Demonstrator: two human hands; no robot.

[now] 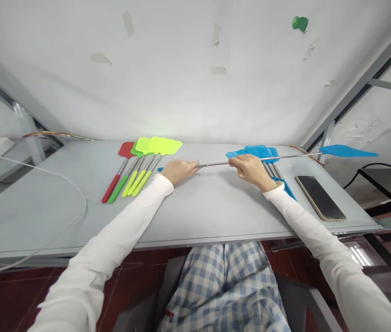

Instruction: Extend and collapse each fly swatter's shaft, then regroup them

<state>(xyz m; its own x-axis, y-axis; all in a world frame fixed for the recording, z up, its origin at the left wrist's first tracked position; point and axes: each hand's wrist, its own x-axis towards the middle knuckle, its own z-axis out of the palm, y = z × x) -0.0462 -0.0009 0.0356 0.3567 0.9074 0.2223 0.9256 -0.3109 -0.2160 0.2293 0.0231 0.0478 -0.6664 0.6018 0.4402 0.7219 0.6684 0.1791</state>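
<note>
On my feed, one blue swatter (214, 164) hangs over the table (198, 212), its long axis running left to right, nearly level. I see the left hand (180, 171) closed round its handle end, a blue tip (160, 169) poking out behind, and the right hand (250, 169) pinching the thin rod (300, 156). By my reading the right hand is nearer the blue head (349, 151), which lies well out to that side, past the table's edge in my view. More blue swatters (262, 150) lie under the right hand and wrist, beside the phone (320, 197).
</note>
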